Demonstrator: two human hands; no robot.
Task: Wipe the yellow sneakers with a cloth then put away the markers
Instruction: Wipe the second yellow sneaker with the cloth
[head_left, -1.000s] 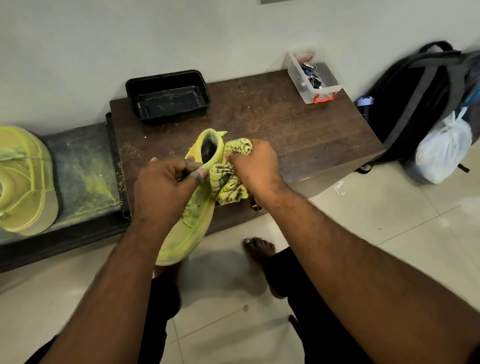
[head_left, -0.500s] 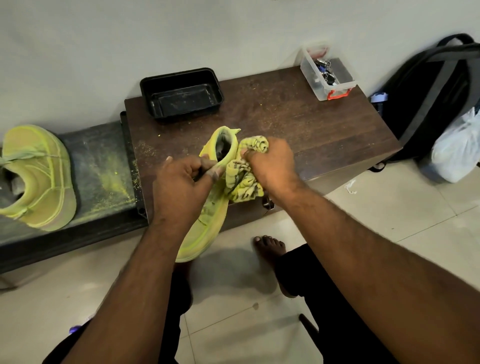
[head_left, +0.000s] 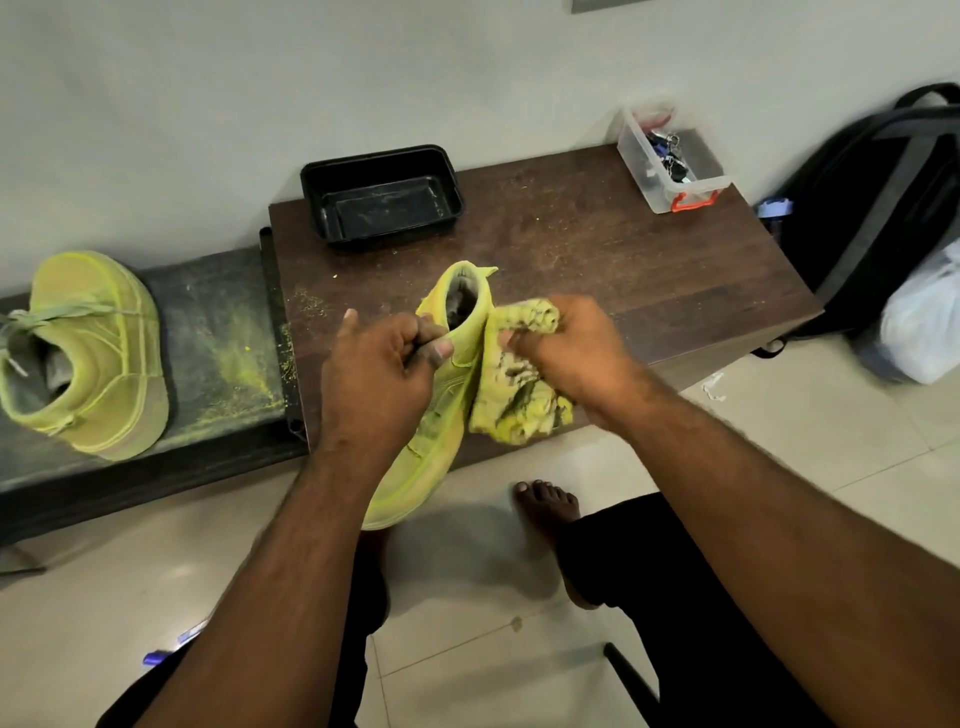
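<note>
Wiping suede-like sneaker (head_left: 441, 410), crumpled cloth (head_left: 519, 395)

Yellow sneaker (head_left: 441, 415) pinched at its collar, toe down; stained cloth (head_left: 519, 395) bunched in fingers beside it.

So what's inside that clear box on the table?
The clear box holds a small dark jumble that looks like keys and clips, piled toward one end. It is too small to name each piece, and whatever lies beneath the pile is hidden.
</note>
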